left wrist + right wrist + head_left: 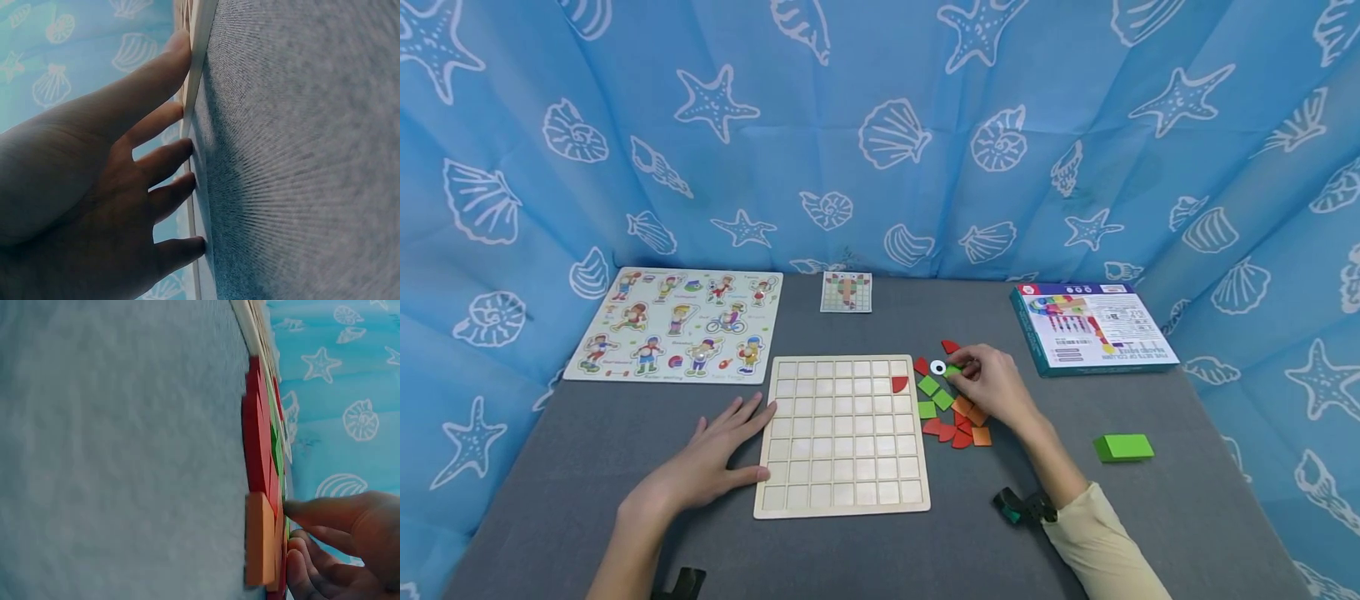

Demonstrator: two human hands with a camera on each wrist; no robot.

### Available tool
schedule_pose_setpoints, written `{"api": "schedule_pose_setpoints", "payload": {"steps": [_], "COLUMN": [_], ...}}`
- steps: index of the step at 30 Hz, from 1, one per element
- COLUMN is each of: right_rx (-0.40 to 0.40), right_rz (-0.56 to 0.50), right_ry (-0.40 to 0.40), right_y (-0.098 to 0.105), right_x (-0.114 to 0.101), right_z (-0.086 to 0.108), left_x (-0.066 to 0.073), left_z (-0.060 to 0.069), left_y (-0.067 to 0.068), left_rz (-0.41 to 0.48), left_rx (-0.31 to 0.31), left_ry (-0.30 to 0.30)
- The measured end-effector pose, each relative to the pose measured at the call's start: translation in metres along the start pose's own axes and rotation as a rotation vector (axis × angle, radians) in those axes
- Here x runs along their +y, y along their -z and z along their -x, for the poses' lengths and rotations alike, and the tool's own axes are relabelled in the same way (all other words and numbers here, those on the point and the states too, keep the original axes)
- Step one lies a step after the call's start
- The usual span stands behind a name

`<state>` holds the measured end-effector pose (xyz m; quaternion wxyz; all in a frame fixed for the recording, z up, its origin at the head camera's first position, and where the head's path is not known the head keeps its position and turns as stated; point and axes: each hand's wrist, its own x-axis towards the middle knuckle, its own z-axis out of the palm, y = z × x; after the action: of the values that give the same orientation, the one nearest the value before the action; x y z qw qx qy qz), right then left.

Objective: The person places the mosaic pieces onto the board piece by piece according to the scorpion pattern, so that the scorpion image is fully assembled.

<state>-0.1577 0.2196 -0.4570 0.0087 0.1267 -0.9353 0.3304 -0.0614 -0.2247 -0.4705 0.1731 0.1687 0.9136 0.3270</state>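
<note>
A pale wooden grid board (842,515) lies mid-table with one red quarter-round tile (899,384) in a cell near its upper right. My left hand (715,454) has its fingers spread, and its thumb and a fingertip touch the board's left edge. To the right of the board, my right hand (992,383) pinches a green tile (952,371) between thumb and fingers. Beside it lie loose green squares (927,410), red quarter-round tiles (962,440), orange squares (981,436) and a white ring-like piece with a dark centre (937,367). In the right wrist view, an orange tile (259,540) is near the fingers.
A small pattern card (846,292) lies behind the board. At the back left is a picture puzzle board (655,333); at the back right, a flat box (1093,329). A green block (1123,447) stands on the right. A blue curtain (880,192) borders the table.
</note>
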Motion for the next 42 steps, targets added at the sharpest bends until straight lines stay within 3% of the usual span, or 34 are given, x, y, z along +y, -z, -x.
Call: {"api": "schedule_pose_setpoints", "payload": {"steps": [4, 7, 11, 14, 20, 23, 29, 33, 37, 42], "right_rx": [-0.024, -0.062, -0.081, -0.081, -0.085, -0.095, -0.142, -0.178, -0.208, -0.225], "right_rz": [0.041, 0.047, 0.049, 0.040, -0.053, -0.119, -0.240, -0.292, -0.275, -0.187], "right_ry": [0.005, 0.008, 0.002, 0.007, 0.002, 0.016, 0.037, 0.023, 0.052, 0.107], "right_y": [0.002, 0.004, 0.005, 0.005, 0.008, 0.009, 0.002, -0.006, -0.016, -0.029], "right_x": [0.002, 0.002, 0.002, 0.002, 0.000, -0.006, -0.024, -0.039, -0.052, -0.060], "right_z": [-0.002, -0.004, -0.005, -0.006, -0.003, -0.001, -0.001, -0.002, -0.007, -0.014], "left_x": [0.014, 0.008, -0.006, -0.003, 0.004, -0.001, -0.012, 0.001, 0.008, -0.009], "left_z": [0.001, -0.001, -0.003, -0.002, -0.002, -0.003, -0.003, 0.000, 0.000, -0.004], "left_y": [0.005, 0.002, -0.004, -0.003, 0.001, -0.002, -0.007, 0.000, 0.003, -0.005], "left_rz": [-0.032, -0.043, -0.013, 0.007, 0.002, 0.009, 0.001, 0.007, 0.016, 0.004], "left_rx": [-0.027, -0.027, 0.006, 0.013, -0.024, -0.023, 0.006, -0.013, -0.030, -0.003], "left_ry": [0.046, 0.063, 0.015, 0.010, 0.041, 0.050, -0.005, 0.024, 0.051, 0.021]}}
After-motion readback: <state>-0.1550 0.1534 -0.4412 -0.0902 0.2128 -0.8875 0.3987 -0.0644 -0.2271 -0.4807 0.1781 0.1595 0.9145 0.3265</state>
